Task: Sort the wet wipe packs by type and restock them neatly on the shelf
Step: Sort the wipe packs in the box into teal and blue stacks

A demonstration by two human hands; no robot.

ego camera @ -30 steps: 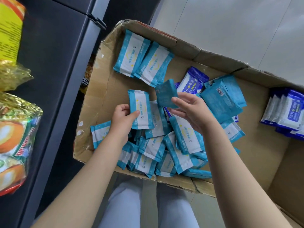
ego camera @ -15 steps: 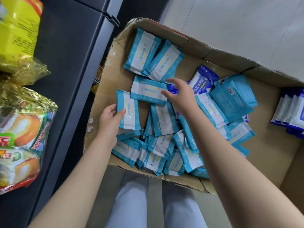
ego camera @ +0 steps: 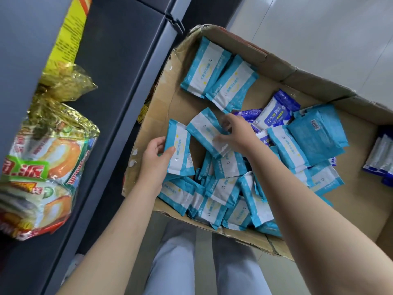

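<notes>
**A:** How far is the sorting?

**B:** Early, I judge. In the brown cardboard box [ego camera: 276, 58], only two light-blue packs [ego camera: 219, 75] lie side by side at upper centre. The loose pile [ego camera: 223, 188] at lower centre and the dark-blue alcohol wipe packs [ego camera: 276, 109] are still mixed. I see no wipe pack on the dark grey shelf [ego camera: 119, 81].

**A:** And the hands?

**B:** With the left hand [ego camera: 156, 155] I grip one light-blue and white wet wipe pack [ego camera: 180, 150], fingers curled round its left edge. Its long axis is almost vertical in the frame. The right hand [ego camera: 236, 133], a little blurred, pinches a second pack [ego camera: 205, 133], which runs from upper left to lower right.
</notes>
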